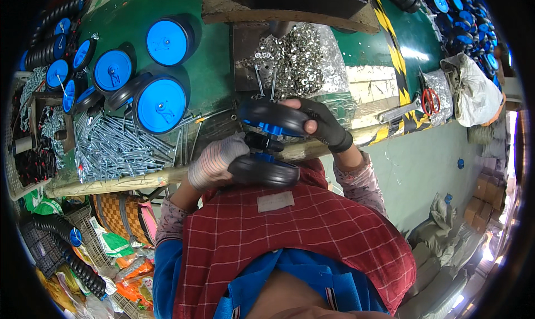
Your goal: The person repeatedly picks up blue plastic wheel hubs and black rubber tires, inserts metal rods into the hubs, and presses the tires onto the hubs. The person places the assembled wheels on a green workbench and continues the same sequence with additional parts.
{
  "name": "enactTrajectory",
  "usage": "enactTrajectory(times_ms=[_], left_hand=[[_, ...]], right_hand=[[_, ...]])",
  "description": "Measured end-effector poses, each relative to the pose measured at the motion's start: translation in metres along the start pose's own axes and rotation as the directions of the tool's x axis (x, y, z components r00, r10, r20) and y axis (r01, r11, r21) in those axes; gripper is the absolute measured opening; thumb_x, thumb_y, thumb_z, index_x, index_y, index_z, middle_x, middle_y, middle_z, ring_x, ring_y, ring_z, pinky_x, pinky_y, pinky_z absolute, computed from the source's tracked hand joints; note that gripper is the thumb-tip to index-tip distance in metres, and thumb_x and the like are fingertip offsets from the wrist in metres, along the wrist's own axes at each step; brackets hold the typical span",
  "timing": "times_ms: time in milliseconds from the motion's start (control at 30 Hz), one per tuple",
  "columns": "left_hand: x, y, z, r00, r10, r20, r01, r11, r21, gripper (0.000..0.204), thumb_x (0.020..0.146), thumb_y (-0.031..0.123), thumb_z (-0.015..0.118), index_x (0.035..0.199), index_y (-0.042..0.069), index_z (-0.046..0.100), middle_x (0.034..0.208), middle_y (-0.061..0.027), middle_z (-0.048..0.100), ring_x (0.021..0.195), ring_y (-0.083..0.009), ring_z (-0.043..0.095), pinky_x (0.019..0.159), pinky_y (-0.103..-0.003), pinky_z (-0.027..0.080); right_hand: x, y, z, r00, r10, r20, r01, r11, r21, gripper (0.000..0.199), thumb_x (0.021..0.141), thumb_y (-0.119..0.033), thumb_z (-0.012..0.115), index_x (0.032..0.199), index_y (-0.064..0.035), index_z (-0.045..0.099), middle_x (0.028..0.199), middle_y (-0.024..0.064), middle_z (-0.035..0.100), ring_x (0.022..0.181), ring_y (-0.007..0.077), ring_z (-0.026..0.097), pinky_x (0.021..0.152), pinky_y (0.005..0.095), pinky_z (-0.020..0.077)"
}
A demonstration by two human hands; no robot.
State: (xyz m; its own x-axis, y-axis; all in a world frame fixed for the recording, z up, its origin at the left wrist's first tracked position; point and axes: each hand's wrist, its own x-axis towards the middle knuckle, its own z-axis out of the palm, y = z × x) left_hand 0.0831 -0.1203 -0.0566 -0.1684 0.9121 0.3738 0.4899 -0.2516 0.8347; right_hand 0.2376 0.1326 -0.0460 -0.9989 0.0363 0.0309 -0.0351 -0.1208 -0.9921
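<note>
Just in front of my apron, at the table's near edge, I hold a pair of black-tyred wheels with blue hubs. My left hand, in a pale striped glove, is closed at the left side of the nearer wheel and the black part between the wheels. Gripping the right side of the farther wheel is my right hand, in a dark glove with bare fingertips. Two long bolts stick up beyond that wheel. Part of the left fingers is hidden.
Loose long bolts lie at the left, below several blue-hubbed wheels. A heap of small metal nuts or washers sits ahead, under a heavy metal block. Red-handled scissors and a wrench lie on the right.
</note>
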Motion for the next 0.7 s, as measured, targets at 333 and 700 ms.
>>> enactTrajectory(times_ms=[333, 700], left_hand=[[-0.024, -0.010, 0.004, 0.988, -0.129, -0.083, 0.141, 0.979, 0.149, 0.045, 0.060, 0.020, 0.090, 0.092, 0.008, 0.060, 0.084, -0.0117, 0.063, 0.072, -0.0336, 0.064, 0.061, -0.041, 0.052], [-0.025, -0.016, -0.001, 0.981, -0.194, -0.026, 0.196, 0.977, 0.083, 0.049, 0.056, 0.024, 0.093, 0.088, 0.010, 0.059, 0.083, -0.0094, 0.061, 0.075, -0.0322, 0.062, 0.065, -0.039, 0.050]], right_hand=[[0.072, 0.051, -0.043, 0.834, -0.377, -0.402, -0.145, 0.553, -0.820, 0.015, 0.086, -0.014, 0.069, 0.099, -0.0074, 0.072, 0.089, 0.0127, 0.068, 0.080, 0.0256, 0.068, 0.070, 0.0359, 0.0531], [0.085, 0.048, -0.046, 0.848, -0.288, -0.444, -0.213, 0.582, -0.785, 0.011, 0.085, -0.009, 0.068, 0.095, -0.0050, 0.072, 0.084, 0.0087, 0.070, 0.076, 0.0207, 0.068, 0.070, 0.0308, 0.0519]])
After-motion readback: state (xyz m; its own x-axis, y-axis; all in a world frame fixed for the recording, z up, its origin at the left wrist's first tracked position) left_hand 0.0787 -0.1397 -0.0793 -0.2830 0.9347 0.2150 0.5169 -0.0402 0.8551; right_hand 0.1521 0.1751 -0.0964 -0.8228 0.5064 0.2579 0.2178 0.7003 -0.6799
